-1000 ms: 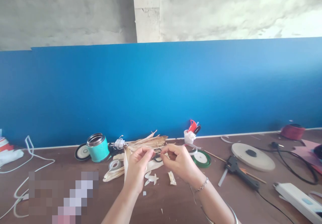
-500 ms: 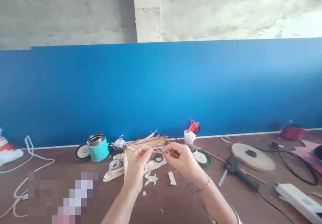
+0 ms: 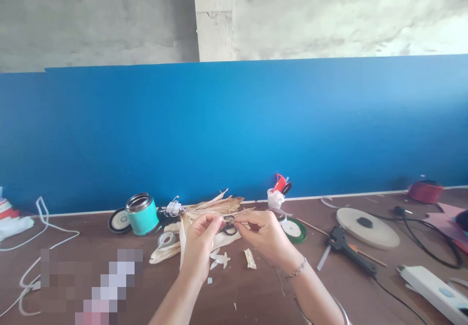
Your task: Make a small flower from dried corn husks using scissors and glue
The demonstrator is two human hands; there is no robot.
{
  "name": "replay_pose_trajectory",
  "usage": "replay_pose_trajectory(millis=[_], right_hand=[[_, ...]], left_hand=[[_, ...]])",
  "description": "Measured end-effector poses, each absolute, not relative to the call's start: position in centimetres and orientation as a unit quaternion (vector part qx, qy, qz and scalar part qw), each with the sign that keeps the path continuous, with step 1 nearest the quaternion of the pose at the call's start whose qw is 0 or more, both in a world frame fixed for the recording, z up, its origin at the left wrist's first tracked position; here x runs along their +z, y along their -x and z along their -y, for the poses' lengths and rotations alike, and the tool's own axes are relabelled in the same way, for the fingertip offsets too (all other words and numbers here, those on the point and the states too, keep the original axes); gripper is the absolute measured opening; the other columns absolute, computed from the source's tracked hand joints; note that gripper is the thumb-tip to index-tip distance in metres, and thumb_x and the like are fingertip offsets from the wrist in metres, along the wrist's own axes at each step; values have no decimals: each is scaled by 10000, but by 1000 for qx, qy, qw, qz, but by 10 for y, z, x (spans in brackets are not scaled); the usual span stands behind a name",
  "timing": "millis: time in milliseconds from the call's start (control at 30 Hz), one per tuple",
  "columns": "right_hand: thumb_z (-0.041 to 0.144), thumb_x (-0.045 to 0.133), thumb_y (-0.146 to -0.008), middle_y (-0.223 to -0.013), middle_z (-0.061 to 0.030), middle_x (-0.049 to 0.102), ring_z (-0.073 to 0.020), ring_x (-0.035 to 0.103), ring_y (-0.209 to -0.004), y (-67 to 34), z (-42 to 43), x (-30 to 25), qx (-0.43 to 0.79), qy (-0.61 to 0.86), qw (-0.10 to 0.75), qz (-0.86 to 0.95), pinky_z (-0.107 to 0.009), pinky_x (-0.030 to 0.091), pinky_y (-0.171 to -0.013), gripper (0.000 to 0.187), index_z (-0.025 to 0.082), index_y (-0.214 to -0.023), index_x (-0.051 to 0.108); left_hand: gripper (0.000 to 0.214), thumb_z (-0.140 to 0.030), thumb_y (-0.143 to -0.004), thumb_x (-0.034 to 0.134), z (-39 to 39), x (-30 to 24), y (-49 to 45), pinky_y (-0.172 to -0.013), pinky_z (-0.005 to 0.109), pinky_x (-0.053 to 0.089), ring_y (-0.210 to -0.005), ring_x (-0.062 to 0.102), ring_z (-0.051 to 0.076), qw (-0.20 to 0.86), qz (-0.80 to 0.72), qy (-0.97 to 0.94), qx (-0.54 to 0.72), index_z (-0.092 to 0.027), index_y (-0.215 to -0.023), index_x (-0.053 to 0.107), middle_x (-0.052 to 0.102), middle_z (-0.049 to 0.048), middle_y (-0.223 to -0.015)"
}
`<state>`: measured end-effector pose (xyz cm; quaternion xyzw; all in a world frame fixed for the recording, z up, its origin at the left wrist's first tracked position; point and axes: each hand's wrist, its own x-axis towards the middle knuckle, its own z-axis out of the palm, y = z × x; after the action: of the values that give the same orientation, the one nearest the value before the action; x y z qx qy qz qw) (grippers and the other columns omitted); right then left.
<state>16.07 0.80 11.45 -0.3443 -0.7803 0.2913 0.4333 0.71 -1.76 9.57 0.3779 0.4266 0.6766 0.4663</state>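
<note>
We have the left hand [image 3: 202, 237] and right hand [image 3: 261, 231] pinched narrow on a thin strand [image 3: 228, 218] between them, above the counter [image 3: 256, 293] near scissors [image 3: 230, 229] and husks [image 3: 214, 205]; looks midway, scraps [image 3: 250, 258] seemingly cut, strand apparently unfinished, most husks unworked.

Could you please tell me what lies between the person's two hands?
In the head view, a thin pale strand spans between the left hand and right hand, with black scissor handles beyond it.
</note>
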Motion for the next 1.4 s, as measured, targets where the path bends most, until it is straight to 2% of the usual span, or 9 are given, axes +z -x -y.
replay_pose_trajectory(millis=[167, 233, 300, 400, 500, 600, 700, 967, 1400], right_hand=[[302, 530, -838, -717, -28, 686, -176, 594, -645, -162, -8, 114, 299, 346, 408, 790, -268, 452, -576, 237, 220, -918, 737], [297, 557, -818, -656, -16, 657, -144, 536, -540, -163, -10, 112, 289, 374, 402, 784, -254, 410, -522, 234, 218, -971, 714], [284, 554, -812, -576, 6, 602, -112, 444, -460, -164, -14, 109, 275, 401, 398, 778, -240, 349, -476, 198, 206, -916, 702], [274, 520, -824, -529, 21, 538, -99, 376, -454, -166, -20, 105, 264, 413, 388, 781, -231, 295, -465, 181, 190, -800, 678], [266, 506, -828, -543, 21, 531, -104, 391, -490, -166, -22, 104, 264, 403, 369, 795, -222, 295, -478, 191, 180, -765, 664], [262, 490, -833, -600, 8, 571, -113, 442, -543, -166, -21, 106, 269, 390, 343, 811, -219, 324, -508, 220, 165, -709, 643], [240, 477, -828, -621, 5, 585, -119, 470, -570, -165, -19, 108, 282, 396, 316, 815, -220, 338, -522, 220, 159, -692, 631], [192, 469, -803, -652, 8, 595, -116, 485, -590, -168, -20, 110, 283, 410, 282, 820, -221, 331, -538, 171, 170, -706, 609], [183, 477, -816, -654, 23, 552, -109, 457, -604, -171, -24, 105, 272, 382, 321, 823, -219, 329, -561, 148, 177, -692, 558]], left_hand=[[206, -356, -635, 734, 14, 92, -5, -697, 240, 449, -684, 582, 138, 474, -428, -362, 679, -167, -679, 663, 655, 13, -672], [215, -369, -643, 726, 12, 90, -3, -699, 255, 449, -688, 586, 153, 468, -435, -367, 676, -166, -675, 662, 652, 17, -668], [207, -376, -657, 713, 11, 90, -1, -716, 280, 446, -724, 597, 185, 429, -461, -392, 671, -175, -689, 669, 661, 28, -685], [178, -306, -694, 692, 15, 93, 1, -837, 336, 407, -915, 591, 253, 243, -490, -509, 664, -226, -853, 706, 698, 62, -892], [280, -198, -766, 621, 19, 94, 1, -916, 378, 338, -1033, 550, 269, 48, -447, -686, 573, -284, -1025, 686, 689, 59, -1041], [286, -137, -839, 528, 20, 89, 1, -851, 389, 340, -920, 581, 235, -85, -425, -776, 458, -267, -1055, 663, 713, 40, -940], [227, -132, -864, 507, 18, 84, 1, -802, 372, 337, -798, 575, 191, -166, -428, -787, 413, -233, -998, 661, 698, 12, -787], [146, -94, -803, 535, 14, 86, 0, -753, 357, 310, -731, 550, 172, -142, -446, -786, 404, -193, -713, 594, 643, -21, -661], [150, -77, -753, 531, 14, 88, 1, -764, 356, 329, -711, 576, 167, -144, -449, -772, 426, -208, -706, 589, 648, -28, -653]])
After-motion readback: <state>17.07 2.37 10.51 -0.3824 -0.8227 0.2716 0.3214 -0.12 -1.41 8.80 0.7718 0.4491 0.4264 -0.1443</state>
